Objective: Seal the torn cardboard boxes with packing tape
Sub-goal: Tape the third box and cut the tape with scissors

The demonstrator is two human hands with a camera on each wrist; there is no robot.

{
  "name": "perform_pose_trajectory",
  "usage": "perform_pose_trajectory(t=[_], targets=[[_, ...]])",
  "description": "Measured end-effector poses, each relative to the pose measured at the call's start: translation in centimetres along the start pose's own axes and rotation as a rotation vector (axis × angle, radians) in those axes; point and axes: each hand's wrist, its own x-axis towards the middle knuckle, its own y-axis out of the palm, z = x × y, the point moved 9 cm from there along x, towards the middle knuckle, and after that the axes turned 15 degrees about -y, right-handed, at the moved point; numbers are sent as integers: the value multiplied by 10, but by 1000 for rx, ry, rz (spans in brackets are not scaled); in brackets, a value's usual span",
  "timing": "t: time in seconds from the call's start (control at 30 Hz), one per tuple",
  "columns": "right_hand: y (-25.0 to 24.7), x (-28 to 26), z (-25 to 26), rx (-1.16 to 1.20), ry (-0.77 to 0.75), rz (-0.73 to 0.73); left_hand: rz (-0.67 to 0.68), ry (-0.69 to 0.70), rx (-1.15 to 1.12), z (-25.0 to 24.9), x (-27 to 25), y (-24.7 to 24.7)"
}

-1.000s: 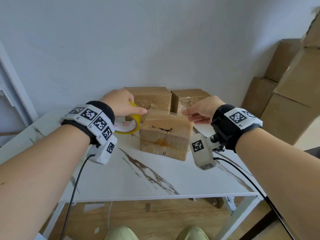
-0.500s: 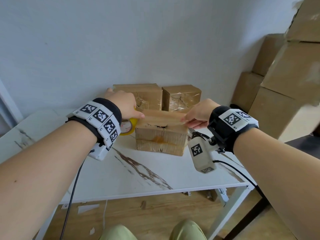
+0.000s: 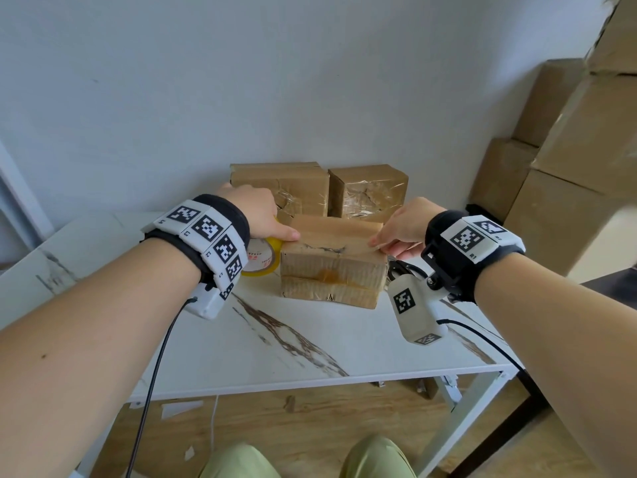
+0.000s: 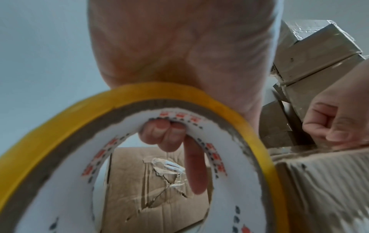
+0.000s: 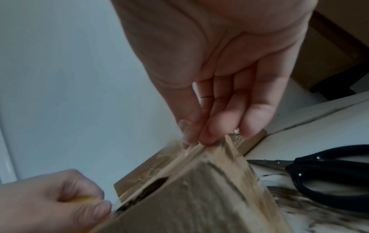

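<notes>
Tape (image 3: pixel 339 243) seemingly spans box (image 3: pixel 332 277) between both hands.

The front box (image 3: pixel 332 267) is matt brown cardboard, its side ribbed and rough, with a ragged tear. The two boxes behind (image 3: pixel 368 191) are cardboard under glossy, wrinkled clear film. The tape roll (image 4: pixel 139 100) is shiny yellow on a printed white paper core. The desk (image 3: pixel 310 343) is smooth, marble-patterned white. The scissors (image 5: pixel 327 175) have glossy black plastic handles.
</notes>
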Motion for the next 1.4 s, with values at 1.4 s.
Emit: perform_pose_trajectory(t=[1.4], targets=[[51,18,29,-208,-50,-50,154,129,-417,3,-13,14]])
